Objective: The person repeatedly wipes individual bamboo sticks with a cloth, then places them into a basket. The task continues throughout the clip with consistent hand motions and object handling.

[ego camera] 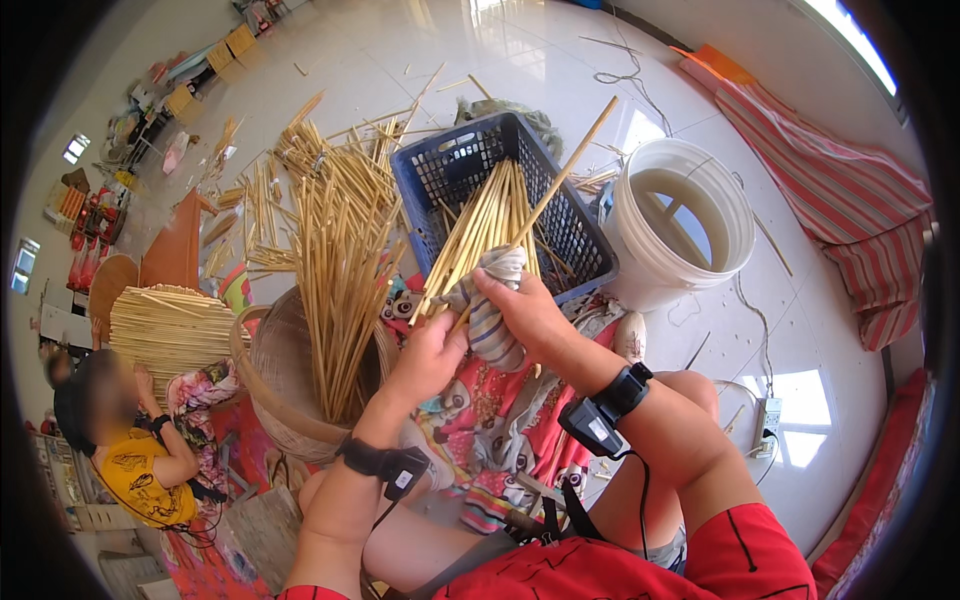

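Observation:
My right hand (521, 304) is closed around a striped cloth (495, 337), which wraps one long straw-coloured stalk (566, 176). The stalk slants up to the right, over the blue plastic crate. My left hand (431, 360) grips the lower part of the stalk, just left of the cloth; the exact finger contact is partly hidden. Many pale stalks (487, 217) lie in the blue plastic crate (596, 259) beyond my hands. To the left, a woven basket (274, 390) holds a tall bunch of browner stalks (337, 300).
A white plastic bucket (652, 277) with cloudy liquid stands right of the crate. Bundled stalks (330, 165) lie on the tiled floor. At the left sits a co-worker (142, 472) beside a panel of stalks (161, 330). A power strip (769, 427) and cords are at the right.

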Available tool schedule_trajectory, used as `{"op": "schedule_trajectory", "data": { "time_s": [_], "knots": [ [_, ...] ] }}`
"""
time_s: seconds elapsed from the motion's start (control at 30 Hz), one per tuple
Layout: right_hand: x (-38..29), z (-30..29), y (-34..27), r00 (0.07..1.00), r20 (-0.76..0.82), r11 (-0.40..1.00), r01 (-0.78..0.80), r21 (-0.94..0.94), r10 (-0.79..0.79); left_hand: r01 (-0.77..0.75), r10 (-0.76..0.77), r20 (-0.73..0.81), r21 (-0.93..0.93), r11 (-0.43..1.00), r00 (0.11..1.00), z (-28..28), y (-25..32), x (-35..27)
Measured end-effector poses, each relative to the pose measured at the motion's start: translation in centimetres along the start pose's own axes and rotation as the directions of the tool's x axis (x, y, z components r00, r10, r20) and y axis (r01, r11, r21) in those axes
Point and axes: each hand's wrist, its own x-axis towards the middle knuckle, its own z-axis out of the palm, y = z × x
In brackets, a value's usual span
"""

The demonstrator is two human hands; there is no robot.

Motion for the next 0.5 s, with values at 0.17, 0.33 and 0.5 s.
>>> {"op": "schedule_trajectory", "data": {
  "time_s": [0.17,0.33,0.5],
  "knots": [
    [1.0,-1.8,-2.1,0.993,-0.116,0.996,0.025,0.09,-0.015,0.124,-0.125,0.115,0.017,0.992,0.985,-0.8,0.4,0.0],
    [4.0,-9.0,-6.0,0.956,-0.285,0.919,0.172,0.354,-0.068,0.267,-0.243,0.31,-0.038,0.963,0.919,-3.2,-0.8,-0.5],
    [4.4,-12.9,-8.2,0.853,-0.509,0.862,0.343,0.374,-0.119,0.31,-0.271,0.394,-0.037,0.95,0.878,-5.4,-1.9,-0.8]
  ]
}}
